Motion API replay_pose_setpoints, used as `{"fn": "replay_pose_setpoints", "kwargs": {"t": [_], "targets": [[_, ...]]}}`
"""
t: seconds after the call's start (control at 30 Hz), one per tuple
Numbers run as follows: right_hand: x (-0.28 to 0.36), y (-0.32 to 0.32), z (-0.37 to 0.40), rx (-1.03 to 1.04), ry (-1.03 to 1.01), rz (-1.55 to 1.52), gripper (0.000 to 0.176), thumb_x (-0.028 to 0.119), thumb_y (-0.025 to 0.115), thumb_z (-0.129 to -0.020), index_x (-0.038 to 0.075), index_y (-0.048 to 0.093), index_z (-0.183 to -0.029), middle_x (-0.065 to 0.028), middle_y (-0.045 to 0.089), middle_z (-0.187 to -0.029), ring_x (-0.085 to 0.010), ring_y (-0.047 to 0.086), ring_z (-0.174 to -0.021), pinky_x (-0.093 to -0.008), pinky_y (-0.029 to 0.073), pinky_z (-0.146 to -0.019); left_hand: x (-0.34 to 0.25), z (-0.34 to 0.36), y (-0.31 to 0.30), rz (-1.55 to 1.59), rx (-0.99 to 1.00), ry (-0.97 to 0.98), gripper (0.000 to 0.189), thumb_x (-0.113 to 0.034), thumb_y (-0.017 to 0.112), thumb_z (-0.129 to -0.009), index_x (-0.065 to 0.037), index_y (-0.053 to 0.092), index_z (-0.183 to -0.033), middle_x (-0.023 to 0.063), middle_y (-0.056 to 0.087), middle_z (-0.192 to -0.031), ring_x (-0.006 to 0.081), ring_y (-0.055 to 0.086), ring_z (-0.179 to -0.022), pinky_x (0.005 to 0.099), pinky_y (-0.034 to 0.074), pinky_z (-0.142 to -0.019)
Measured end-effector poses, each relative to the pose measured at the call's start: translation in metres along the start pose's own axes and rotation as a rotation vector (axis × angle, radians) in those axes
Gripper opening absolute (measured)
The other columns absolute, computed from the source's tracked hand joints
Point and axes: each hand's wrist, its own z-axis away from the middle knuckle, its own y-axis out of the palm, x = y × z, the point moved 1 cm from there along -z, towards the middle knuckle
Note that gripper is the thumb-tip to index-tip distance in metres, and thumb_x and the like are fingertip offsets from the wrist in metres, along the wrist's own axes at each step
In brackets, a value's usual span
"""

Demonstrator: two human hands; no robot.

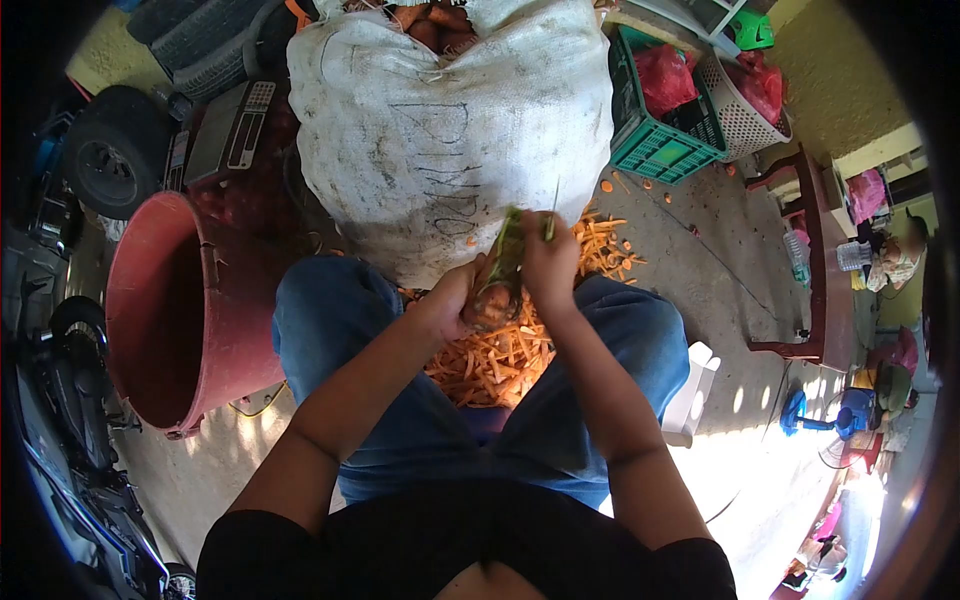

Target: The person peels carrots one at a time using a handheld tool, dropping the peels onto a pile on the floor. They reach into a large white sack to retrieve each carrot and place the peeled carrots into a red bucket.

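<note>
My left hand (447, 300) is closed around a thick orange-brown root vegetable (493, 304), held over a heap of orange strips (497, 365) between my knees. My right hand (550, 262) is closed on a slim green-handled tool (548, 228), with a thin line like a blade or tip pointing away from me. Between the hands, against the root, is a blurred green and dark patch (510, 243); I cannot make out its kind. Right in front of me stands a big white woven sack (440, 150), its torn top showing more reddish-brown roots (437, 25).
A red tub (160, 310) lies tipped at my left, near a scale (232, 130) and tyres (105, 155). Motorbike parts (85, 440) stand farther left. At right are a green crate (665, 140), a white basket (745, 120), a wooden bench (820, 270) and a blue fan (850, 412).
</note>
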Motion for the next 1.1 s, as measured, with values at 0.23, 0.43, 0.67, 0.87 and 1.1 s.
{"fn": "replay_pose_setpoints", "kwargs": {"t": [0.23,0.43,0.67,0.87,1.1], "targets": [[-0.035,-0.062,-0.076,-0.505,0.164,-0.023,0.023,0.020,0.050,-0.080,-0.001,0.056,-0.074,-0.0080,0.055,-0.060,-0.0140,0.049,-0.049,-0.0291,0.039,-0.045,-0.005,0.022,0.019,-0.330,-0.195,-0.101,0.037,-0.031,0.032,-0.086,0.000,0.041,-0.102,0.0123,0.053,-0.081,0.0189,0.056,-0.068,0.0309,0.049,-0.057],[0.002,-0.005,-0.011,-0.032,0.154,-0.384,0.027,0.025,0.051,-0.080,-0.002,0.056,-0.075,-0.0036,0.051,-0.058,-0.0103,0.045,-0.051,-0.0233,0.037,-0.048,-0.007,-0.001,-0.007,-0.052,-0.015,-0.111,0.036,-0.031,0.032,-0.086,0.000,0.045,-0.097,0.0105,0.055,-0.080,0.0184,0.056,-0.071,0.0298,0.049,-0.056],[0.020,0.014,0.018,0.024,-0.021,0.017,0.022,0.018,0.051,-0.079,-0.003,0.055,-0.075,-0.0144,0.054,-0.058,-0.0209,0.051,-0.049,-0.0300,0.040,-0.048,-0.003,0.003,0.000,0.080,-0.154,-0.021,0.035,-0.030,0.029,-0.086,0.000,0.046,-0.094,0.0092,0.055,-0.077,0.0197,0.057,-0.061,0.0312,0.049,-0.049],[-0.040,-0.061,-0.075,-0.627,-0.028,0.283,0.027,0.022,0.051,-0.078,-0.003,0.057,-0.071,-0.0135,0.053,-0.053,-0.0227,0.050,-0.046,-0.0330,0.039,-0.045,-0.002,0.024,0.013,-0.300,-0.060,-0.193,0.040,-0.034,0.029,-0.086,0.000,0.042,-0.101,0.0096,0.054,-0.078,0.0181,0.056,-0.067,0.0307,0.049,-0.050],[-0.008,-0.023,-0.030,-0.243,0.010,-0.091,0.024,0.022,0.051,-0.079,0.000,0.057,-0.086,-0.0048,0.056,-0.066,-0.0092,0.048,-0.056,-0.0243,0.037,-0.049,-0.011,0.007,-0.002,-0.194,-0.094,-0.034,0.038,-0.035,0.033,-0.086,-0.004,0.042,-0.106,0.0097,0.054,-0.080,0.0173,0.055,-0.066,0.0302,0.048,-0.049]]}}
